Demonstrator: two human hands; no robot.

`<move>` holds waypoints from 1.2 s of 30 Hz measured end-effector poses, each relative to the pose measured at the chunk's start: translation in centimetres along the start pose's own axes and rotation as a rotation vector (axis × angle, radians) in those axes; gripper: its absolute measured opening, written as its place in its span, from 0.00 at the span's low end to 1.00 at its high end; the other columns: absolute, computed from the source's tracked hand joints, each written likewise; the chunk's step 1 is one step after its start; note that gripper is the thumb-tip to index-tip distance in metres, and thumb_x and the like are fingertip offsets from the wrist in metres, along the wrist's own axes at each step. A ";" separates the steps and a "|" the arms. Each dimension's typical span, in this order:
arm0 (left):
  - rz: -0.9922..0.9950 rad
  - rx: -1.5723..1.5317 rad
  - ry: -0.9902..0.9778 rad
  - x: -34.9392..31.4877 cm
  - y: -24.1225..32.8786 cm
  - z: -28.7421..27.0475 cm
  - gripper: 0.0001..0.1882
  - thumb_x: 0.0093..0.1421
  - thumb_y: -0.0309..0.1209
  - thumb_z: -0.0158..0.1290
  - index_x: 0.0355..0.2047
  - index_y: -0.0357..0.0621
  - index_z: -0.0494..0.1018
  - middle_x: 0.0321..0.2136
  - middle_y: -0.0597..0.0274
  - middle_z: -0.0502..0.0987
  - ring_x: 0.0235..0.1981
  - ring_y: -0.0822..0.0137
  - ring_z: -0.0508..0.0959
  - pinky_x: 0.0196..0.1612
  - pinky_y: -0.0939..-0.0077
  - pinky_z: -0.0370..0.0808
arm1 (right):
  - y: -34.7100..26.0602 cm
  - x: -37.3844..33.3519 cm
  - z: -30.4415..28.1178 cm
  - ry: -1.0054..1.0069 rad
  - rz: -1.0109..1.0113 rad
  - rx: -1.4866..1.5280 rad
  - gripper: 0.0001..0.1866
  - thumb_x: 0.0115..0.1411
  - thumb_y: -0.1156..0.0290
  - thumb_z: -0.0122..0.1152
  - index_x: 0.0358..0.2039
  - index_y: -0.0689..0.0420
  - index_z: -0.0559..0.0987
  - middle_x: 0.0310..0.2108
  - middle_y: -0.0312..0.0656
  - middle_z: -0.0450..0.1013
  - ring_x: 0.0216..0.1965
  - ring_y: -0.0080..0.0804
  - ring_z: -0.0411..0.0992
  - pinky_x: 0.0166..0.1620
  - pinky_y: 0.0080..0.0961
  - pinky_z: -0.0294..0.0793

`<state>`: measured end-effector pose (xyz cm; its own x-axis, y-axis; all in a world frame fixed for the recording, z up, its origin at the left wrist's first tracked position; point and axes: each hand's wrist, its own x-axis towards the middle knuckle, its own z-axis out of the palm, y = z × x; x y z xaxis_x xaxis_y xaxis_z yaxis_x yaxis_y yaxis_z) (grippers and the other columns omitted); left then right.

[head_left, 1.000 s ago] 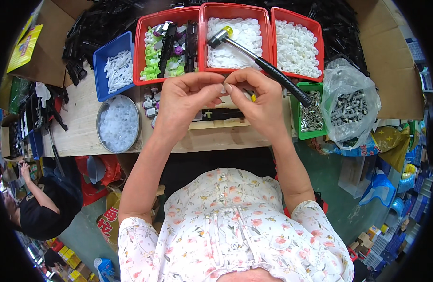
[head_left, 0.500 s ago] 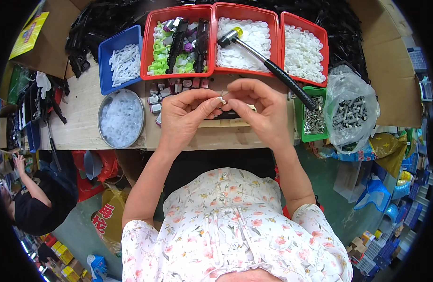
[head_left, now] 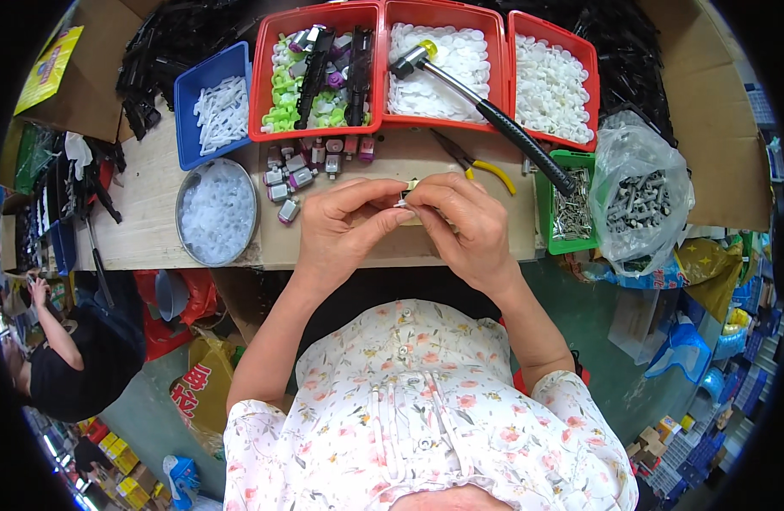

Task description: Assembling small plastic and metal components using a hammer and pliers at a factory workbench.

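Above the near edge of the worktable, my left hand (head_left: 343, 228) and my right hand (head_left: 465, 223) meet fingertip to fingertip. Both are pinched closed around a small white part (head_left: 402, 203), mostly covered by the fingers. A pale, yellowish edge of some piece (head_left: 413, 184) shows just behind the fingertips; the hands hide the rest of it. Pliers with yellow handles (head_left: 481, 168) lie beyond my right hand. Small grey and purple motor-like parts (head_left: 300, 176) are scattered beyond my left hand.
Red bins (head_left: 314, 134) at the back hold green and white parts; a hammer (head_left: 503, 119) rests across them. At left are a blue bin (head_left: 184, 111) and a metal bowl (head_left: 256, 213); at right, a green tray (head_left: 571, 248) and a plastic bag (head_left: 677, 170). Another person (head_left: 85, 358) is far left.
Both hands have come lower and nearer to me, with their fingertips closer together. The pliers and more of the motor-like parts now show behind them.
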<state>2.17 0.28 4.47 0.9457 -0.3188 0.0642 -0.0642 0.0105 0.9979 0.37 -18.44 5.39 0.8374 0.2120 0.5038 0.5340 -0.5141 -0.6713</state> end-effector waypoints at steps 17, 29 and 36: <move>0.630 0.808 0.123 -2.2 -2.8 -0.5 0.16 0.46 0.26 0.66 0.38 0.40 0.79 0.38 0.56 0.76 0.43 0.53 0.75 0.42 0.61 0.74 | 0.2 -0.5 1.3 -0.127 -0.025 -0.312 0.09 0.49 0.78 0.67 0.33 0.57 0.80 0.34 0.38 0.71 0.35 0.36 0.72 0.38 0.32 0.66; 0.716 0.963 0.046 -2.3 -3.9 -0.5 0.17 0.46 0.25 0.59 0.40 0.40 0.79 0.43 0.58 0.74 0.46 0.55 0.73 0.44 0.60 0.72 | -0.9 0.1 1.0 -0.213 0.010 -0.390 0.08 0.50 0.78 0.66 0.33 0.58 0.80 0.33 0.38 0.71 0.37 0.36 0.72 0.40 0.33 0.65; 0.701 0.951 0.052 -2.1 -4.1 -0.4 0.18 0.45 0.26 0.62 0.40 0.43 0.80 0.43 0.61 0.74 0.45 0.57 0.73 0.46 0.61 0.70 | 0.4 0.9 0.3 -0.285 0.008 -0.268 0.07 0.50 0.77 0.64 0.32 0.59 0.79 0.33 0.40 0.70 0.37 0.38 0.72 0.39 0.35 0.66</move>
<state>0.54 1.25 0.25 0.6202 -0.4849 0.6167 -0.7646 -0.5494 0.3370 1.36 -18.20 5.39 0.8603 0.4100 0.3030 0.5096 -0.7076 -0.4894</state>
